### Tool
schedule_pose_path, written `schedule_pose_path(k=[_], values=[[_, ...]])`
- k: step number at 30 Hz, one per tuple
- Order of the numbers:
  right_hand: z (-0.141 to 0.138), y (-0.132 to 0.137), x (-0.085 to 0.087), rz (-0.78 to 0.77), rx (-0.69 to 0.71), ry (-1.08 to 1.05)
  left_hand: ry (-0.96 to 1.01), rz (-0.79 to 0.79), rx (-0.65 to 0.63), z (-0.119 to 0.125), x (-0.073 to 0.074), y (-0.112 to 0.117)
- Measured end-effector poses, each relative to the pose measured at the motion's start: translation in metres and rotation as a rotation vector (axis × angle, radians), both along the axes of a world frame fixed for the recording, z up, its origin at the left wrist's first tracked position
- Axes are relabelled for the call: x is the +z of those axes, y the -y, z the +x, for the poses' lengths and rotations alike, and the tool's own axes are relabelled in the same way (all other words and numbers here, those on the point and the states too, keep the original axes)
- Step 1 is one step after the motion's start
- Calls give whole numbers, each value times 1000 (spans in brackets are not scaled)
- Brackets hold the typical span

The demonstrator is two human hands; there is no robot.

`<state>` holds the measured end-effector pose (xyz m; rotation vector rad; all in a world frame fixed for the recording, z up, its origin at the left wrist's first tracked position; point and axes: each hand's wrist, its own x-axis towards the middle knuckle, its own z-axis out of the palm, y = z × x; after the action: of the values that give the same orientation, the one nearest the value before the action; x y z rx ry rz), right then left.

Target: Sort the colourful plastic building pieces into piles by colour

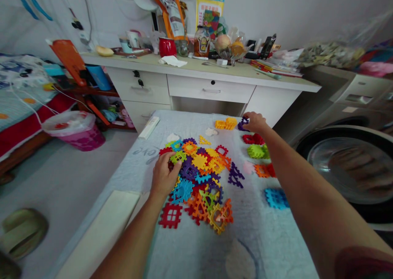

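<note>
A heap of colourful plastic interlocking building pieces (pixel 199 162) lies in the middle of the cloth-covered table (pixel 258 234). At the heap's left side, my left hand (pixel 164 175) pinches a green building piece (pixel 178 157) between thumb and fingers. My right hand (pixel 257 122) reaches to the far right corner, its fingers closed on a purple building piece (pixel 242 124). Just left of that piece stands a yellow stack (pixel 226 123). Below my right hand, sorted by colour, lie red pieces (pixel 253 139), green pieces (pixel 257 151), orange pieces (pixel 263 170) and blue pieces (pixel 276 198).
A white box (pixel 149 127) rests at the table's far left corner. Behind is a white desk (pixel 211 82) crowded with jars, a red cup (pixel 167 47) and a fruit bowl (pixel 231 49). A pink bin (pixel 78 133) stands on the left floor, a washing machine (pixel 346 90) on the right.
</note>
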<state>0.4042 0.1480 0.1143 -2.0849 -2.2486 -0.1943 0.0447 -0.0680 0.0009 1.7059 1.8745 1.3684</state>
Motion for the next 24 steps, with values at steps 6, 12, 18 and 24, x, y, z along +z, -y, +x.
schedule_pose_path(k=[6, 12, 18, 24], values=[[13, -27, -15, -12, 17, 55, 1, -7, 1, 0, 1, 1], [12, -39, -32, -47, 17, 74, 1, -21, -6, 1, 4, 2], [9, -44, -40, -53, -11, 101, 1, -34, 2, 1, 4, 3], [10, -43, -45, -47, -33, 131, 8, -27, 0, 2, 5, 3]])
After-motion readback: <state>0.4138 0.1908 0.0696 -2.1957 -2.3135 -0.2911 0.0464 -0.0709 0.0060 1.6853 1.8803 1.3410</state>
